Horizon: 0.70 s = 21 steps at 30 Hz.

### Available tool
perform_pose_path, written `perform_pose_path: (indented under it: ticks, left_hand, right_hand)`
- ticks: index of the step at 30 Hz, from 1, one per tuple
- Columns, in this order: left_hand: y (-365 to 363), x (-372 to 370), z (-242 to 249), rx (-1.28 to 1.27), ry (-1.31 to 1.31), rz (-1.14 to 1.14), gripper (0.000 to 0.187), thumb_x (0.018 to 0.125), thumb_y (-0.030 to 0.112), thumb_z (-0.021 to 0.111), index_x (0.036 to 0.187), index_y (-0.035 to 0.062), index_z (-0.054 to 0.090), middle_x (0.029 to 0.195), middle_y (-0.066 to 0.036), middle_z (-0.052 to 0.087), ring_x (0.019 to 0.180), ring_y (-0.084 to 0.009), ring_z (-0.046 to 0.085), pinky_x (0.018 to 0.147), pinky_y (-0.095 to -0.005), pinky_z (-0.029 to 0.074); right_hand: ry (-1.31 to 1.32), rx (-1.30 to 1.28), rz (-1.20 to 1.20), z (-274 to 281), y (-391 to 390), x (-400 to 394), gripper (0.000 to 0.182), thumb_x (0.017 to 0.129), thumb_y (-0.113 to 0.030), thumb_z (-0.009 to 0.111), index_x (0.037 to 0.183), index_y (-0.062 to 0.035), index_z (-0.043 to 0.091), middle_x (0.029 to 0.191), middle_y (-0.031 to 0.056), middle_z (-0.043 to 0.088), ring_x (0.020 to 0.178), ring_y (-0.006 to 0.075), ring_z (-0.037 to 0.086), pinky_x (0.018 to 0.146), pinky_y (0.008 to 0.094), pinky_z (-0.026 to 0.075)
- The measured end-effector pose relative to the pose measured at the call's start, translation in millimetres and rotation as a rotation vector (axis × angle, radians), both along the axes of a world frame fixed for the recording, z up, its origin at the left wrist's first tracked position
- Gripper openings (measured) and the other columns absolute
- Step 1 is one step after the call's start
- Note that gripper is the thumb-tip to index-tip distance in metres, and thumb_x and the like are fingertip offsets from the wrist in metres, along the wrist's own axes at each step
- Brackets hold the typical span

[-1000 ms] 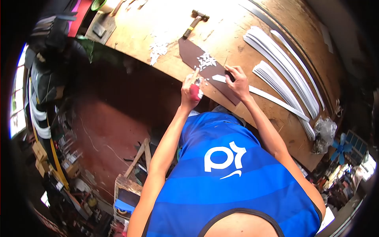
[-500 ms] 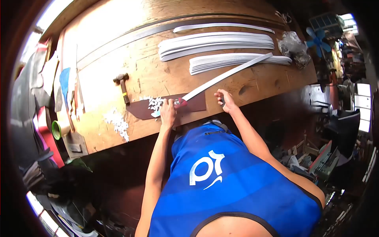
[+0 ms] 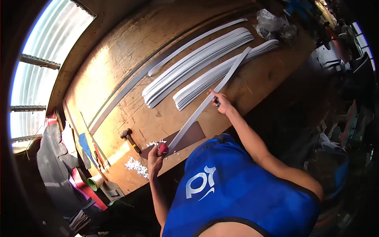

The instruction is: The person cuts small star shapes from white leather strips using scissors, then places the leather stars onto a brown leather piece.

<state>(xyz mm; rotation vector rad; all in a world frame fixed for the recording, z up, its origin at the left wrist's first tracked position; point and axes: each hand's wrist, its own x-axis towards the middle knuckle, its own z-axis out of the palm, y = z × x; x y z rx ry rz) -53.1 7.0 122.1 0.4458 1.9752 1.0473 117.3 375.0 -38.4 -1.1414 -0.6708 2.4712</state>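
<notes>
My left hand (image 3: 155, 162) is closed around a small red tool (image 3: 162, 149) whose kind I cannot make out. The tool is at the near end of a long white strip (image 3: 192, 118). Farther along that strip, my right hand (image 3: 222, 103) grips its edge with fingers and thumb, and a small dark object shows in the palm. Beneath the strip's near end lies a dark brown flat piece (image 3: 193, 136). Small white clippings (image 3: 137, 167) are heaped beside my left hand, with more on the brown piece. The strip's far end rests over a stack of white strips (image 3: 197, 89).
Another white stack (image 3: 189, 67) and a single strip (image 3: 193, 44) lie farther back on the wooden table (image 3: 114, 85). A hammer (image 3: 130, 140) is left of the brown piece. A crumpled plastic bag (image 3: 274, 25) sits at the far right, a green roll (image 3: 94, 183) at the left edge.
My right hand has moved up and taken hold of the white strip. My left hand keeps the red tool at the strip's near end. The head view has turned and shifted.
</notes>
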Motion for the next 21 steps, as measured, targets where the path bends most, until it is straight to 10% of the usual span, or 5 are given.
perform_pose_path:
  ticks: [9,21]
  left_hand:
    - [-10.3,-110.3,-15.7,-0.119,0.044,0.023,0.026,0.086,0.0,0.068,0.112,0.0008,0.065,0.098,-0.003,0.068,0.09,-0.0112,0.064,0.083,-0.0262,0.051]
    - [160.0,-232.3,-53.8,-0.111,0.417,-0.072,0.034,0.089,0.02,0.071,0.118,0.0039,0.067,0.105,-0.008,0.072,0.097,-0.0184,0.065,0.086,-0.0322,0.048]
  right_hand:
    - [-0.158,0.471,-0.411,46.6,257.8,23.4,0.015,0.087,-0.014,0.075,0.095,-0.0094,0.063,0.076,-0.004,0.055,0.059,0.0047,0.048,0.044,0.0213,0.033]
    - [-0.385,0.776,-0.558,18.4,389.6,-30.2,0.031,0.082,-0.014,0.082,0.106,-0.0036,0.064,0.084,-0.0016,0.061,0.076,0.0098,0.056,0.068,0.0262,0.046]
